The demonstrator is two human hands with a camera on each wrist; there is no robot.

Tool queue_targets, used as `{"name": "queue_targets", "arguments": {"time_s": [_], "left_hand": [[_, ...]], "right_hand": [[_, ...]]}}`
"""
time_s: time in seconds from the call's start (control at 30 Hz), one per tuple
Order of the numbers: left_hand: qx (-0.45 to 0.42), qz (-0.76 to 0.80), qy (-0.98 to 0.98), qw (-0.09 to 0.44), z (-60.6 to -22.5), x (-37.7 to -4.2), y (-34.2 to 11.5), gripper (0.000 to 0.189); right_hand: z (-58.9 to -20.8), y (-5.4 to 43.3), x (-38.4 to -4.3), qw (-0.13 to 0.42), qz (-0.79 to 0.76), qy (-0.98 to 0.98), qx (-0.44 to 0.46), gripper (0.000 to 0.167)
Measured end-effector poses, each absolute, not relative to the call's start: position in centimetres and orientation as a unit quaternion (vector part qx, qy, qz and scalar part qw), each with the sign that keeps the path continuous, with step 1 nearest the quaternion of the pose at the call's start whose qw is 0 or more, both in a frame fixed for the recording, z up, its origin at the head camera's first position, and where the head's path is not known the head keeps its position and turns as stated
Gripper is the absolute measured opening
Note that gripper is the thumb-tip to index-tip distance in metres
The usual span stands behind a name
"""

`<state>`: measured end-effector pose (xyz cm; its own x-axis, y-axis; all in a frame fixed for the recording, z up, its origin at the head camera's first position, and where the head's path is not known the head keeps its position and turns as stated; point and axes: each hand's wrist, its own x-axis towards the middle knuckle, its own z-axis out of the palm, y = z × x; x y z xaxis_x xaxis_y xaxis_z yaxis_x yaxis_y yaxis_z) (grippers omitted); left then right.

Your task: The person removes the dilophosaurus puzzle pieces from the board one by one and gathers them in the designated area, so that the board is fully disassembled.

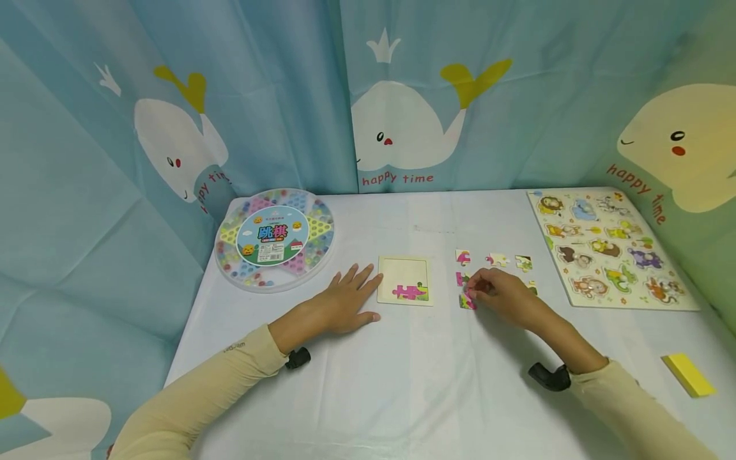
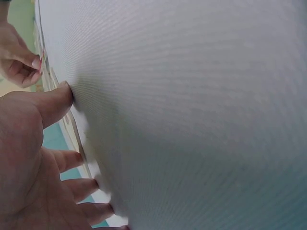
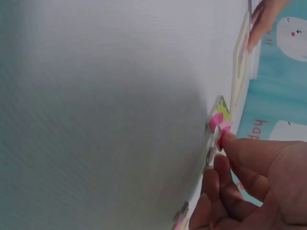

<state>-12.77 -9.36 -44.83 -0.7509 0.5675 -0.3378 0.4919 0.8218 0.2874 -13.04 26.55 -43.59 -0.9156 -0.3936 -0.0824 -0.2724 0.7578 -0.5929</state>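
Note:
A small square wooden puzzle tray (image 1: 405,261) lies mid-table, with joined pink and green jigsaw pieces (image 1: 410,292) in its lower right corner. My left hand (image 1: 347,303) rests palm down with spread fingers, its index fingertip at the tray's left edge. To the right of the tray, my right hand (image 1: 505,295) pinches a pink and green jigsaw piece (image 3: 220,116) between thumb and finger, low over the table. Loose jigsaw pieces lie around that hand: a pink one (image 1: 462,257), a pale one (image 1: 498,259) and a green one (image 1: 524,262) behind it, others partly hidden by the fingers.
A round Chinese checkers box (image 1: 273,239) with coloured marbles sits at the back left. An animal peg board (image 1: 612,249) lies at the right. Nearer the right edge is a yellow block (image 1: 688,375). A blue whale-print curtain (image 1: 287,96) hangs behind the table.

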Motion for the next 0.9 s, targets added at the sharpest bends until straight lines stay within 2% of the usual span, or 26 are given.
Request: {"name": "queue_targets", "arguments": {"time_s": [0.33, 0.63, 0.9], "left_hand": [[0.283, 0.088, 0.931, 0.212, -44.8, -12.8, -9.4, 0.085], [0.283, 0.087, 0.931, 0.212, -44.7, -12.8, -9.3, 0.085], [0.284, 0.086, 0.931, 0.211, -44.9, -12.9, -9.3, 0.086]], "right_hand": [[-44.6, 25.7, -12.9, 0.060, -0.254, 0.949, -0.176, 0.007], [-44.2, 24.8, -12.7, 0.016, -0.225, 0.956, -0.186, 0.018], [-42.6, 21.2, -13.7, 0.043, -0.282, 0.928, -0.239, 0.029]]}}
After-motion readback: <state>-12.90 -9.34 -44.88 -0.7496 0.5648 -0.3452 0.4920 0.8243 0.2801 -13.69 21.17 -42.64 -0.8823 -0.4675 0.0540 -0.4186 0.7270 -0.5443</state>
